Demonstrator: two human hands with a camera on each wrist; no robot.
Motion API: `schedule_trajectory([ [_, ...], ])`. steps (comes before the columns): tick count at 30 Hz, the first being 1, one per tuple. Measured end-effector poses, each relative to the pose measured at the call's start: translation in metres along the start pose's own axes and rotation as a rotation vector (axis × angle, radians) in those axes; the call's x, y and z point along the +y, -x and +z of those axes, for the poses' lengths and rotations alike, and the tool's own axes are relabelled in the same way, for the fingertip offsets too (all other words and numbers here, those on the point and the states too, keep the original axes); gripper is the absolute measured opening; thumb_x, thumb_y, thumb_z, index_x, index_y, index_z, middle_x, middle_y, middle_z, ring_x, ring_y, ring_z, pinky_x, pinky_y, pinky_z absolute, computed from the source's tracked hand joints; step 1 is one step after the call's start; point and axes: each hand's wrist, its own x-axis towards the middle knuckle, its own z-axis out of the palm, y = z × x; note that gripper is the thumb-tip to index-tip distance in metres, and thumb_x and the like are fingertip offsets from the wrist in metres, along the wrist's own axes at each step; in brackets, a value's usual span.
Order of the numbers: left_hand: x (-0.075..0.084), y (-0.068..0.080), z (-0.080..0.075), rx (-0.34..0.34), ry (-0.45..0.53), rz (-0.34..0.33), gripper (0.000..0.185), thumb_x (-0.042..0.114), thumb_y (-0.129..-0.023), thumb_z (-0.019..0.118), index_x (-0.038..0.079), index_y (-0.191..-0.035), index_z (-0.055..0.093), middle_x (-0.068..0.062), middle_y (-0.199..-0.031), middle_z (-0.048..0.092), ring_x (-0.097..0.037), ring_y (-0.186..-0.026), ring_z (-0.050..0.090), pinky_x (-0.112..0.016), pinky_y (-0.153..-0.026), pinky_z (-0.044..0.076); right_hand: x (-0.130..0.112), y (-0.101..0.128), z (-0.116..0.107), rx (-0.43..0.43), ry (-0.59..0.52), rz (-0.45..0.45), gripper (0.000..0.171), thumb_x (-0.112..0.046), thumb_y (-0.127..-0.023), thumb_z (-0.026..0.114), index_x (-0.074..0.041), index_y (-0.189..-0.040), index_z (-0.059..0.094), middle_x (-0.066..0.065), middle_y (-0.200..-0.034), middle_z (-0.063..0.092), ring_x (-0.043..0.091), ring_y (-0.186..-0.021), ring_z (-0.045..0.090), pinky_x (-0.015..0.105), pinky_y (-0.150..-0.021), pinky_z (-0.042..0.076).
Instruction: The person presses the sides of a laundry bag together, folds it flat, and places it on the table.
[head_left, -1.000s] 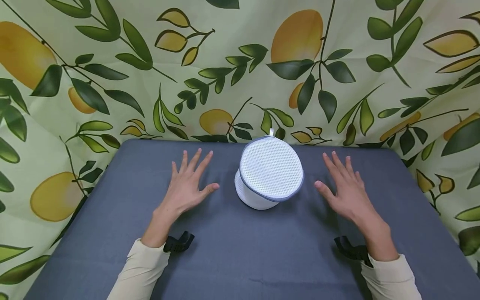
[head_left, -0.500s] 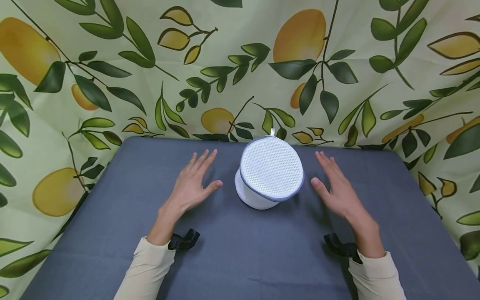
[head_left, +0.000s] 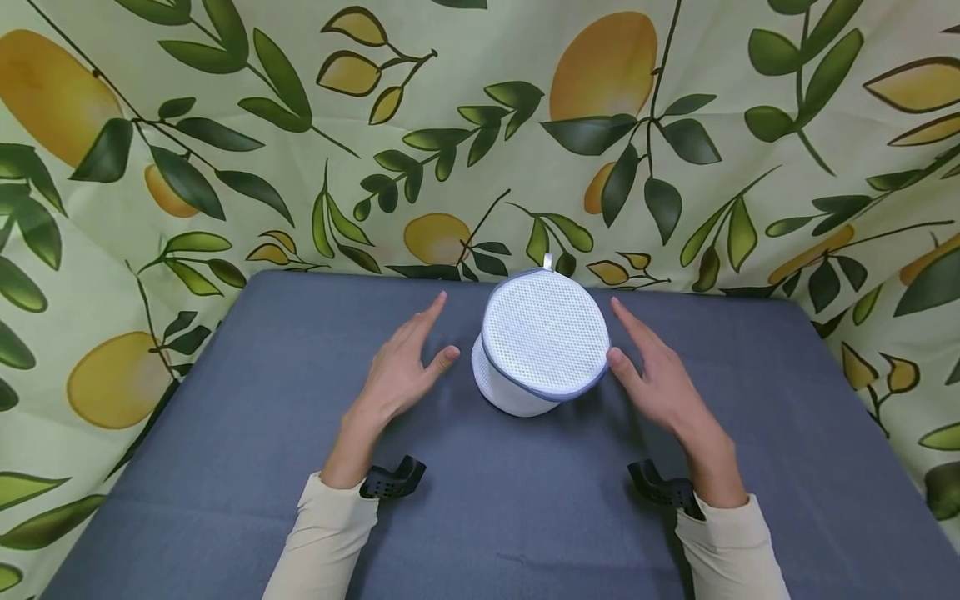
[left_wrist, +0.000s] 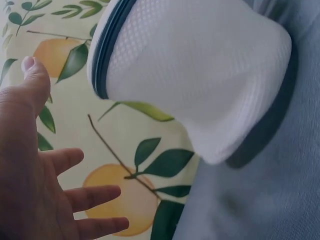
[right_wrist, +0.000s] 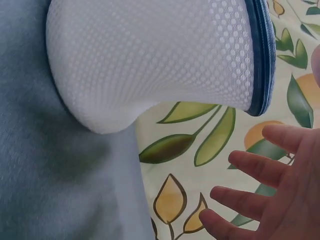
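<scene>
Nearest: cream sleeves (head_left: 322, 542), black wrist mounts. Left hand (head_left: 401, 375) and right hand (head_left: 656, 379) flank the mesh pouch (head_left: 542, 342) mid-table, fingers straight and spread, palms turned inward, gripping nothing; right thumb at the pouch rim, contact uncertain; left hand just beside, apart. Pouch: squat white drum, honeycomb mesh, grey-blue piped rim; round flat face tilted up toward the camera, short axis leaning back, small loop (head_left: 547, 262) at far edge. Wrist views show what the head view lacks: soft dented side wall (left_wrist: 210, 85), bulging underside (right_wrist: 145, 65) on grey cloth table (head_left: 225, 467). Beyond: lemon-and-leaf printed backdrop (head_left: 450, 142)
</scene>
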Motion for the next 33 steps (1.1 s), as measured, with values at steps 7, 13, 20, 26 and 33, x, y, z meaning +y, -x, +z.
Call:
schedule_trajectory([
  [7, 0.012, -0.002, 0.013, 0.002, 0.085, -0.005, 0.085, 0.078, -0.083, 0.028, 0.031, -0.153, 0.021, -0.005, -0.150, 0.037, -0.031, -0.135, 0.035, -0.062, -0.100, 0.029, 0.000, -0.005, 0.004, 0.012, -0.062, 0.033, 0.062, -0.037, -0.101, 0.044, -0.016, -0.154, 0.020, 0.017, -0.150, 0.032, 0.040, -0.131, 0.036, 0.058, -0.100, 0.032],
  [13, 0.022, -0.004, 0.019, 0.006, 0.142, -0.028, 0.076, 0.069, -0.089, 0.037, 0.032, -0.153, 0.023, -0.004, -0.144, 0.046, -0.031, -0.133, 0.038, -0.062, -0.099, 0.031, -0.005, -0.010, 0.006, -0.011, -0.101, 0.060, 0.060, -0.037, -0.102, 0.044, -0.016, -0.153, 0.023, 0.020, -0.147, 0.035, 0.040, -0.127, 0.040, 0.058, -0.099, 0.034],
  [20, 0.031, -0.001, 0.026, 0.058, 0.236, -0.001, 0.079, 0.070, -0.088, 0.032, 0.026, -0.153, 0.026, -0.010, -0.138, 0.051, -0.031, -0.123, 0.050, -0.058, -0.093, 0.038, -0.010, -0.010, 0.012, 0.056, -0.179, 0.053, 0.054, -0.031, -0.103, 0.044, -0.012, -0.151, 0.030, 0.022, -0.140, 0.042, 0.038, -0.123, 0.044, 0.056, -0.098, 0.036],
  [26, 0.033, -0.004, 0.030, 0.115, 0.267, 0.083, 0.077, 0.070, -0.089, 0.032, 0.023, -0.150, 0.034, -0.010, -0.133, 0.056, -0.023, -0.122, 0.050, -0.052, -0.097, 0.038, -0.016, -0.009, 0.015, 0.128, -0.189, 0.042, 0.051, -0.031, -0.102, 0.044, -0.014, -0.150, 0.035, 0.020, -0.136, 0.045, 0.035, -0.112, 0.049, 0.053, -0.090, 0.041],
  [33, 0.033, -0.004, 0.038, 0.144, 0.350, 0.123, 0.074, 0.064, -0.092, 0.038, 0.016, -0.148, 0.038, -0.012, -0.126, 0.058, -0.025, -0.112, 0.055, -0.049, -0.094, 0.041, -0.018, -0.012, 0.021, 0.145, -0.179, 0.046, 0.051, -0.031, -0.103, 0.043, -0.017, -0.150, 0.033, 0.019, -0.116, 0.054, 0.029, -0.093, 0.053, 0.041, -0.072, 0.041],
])
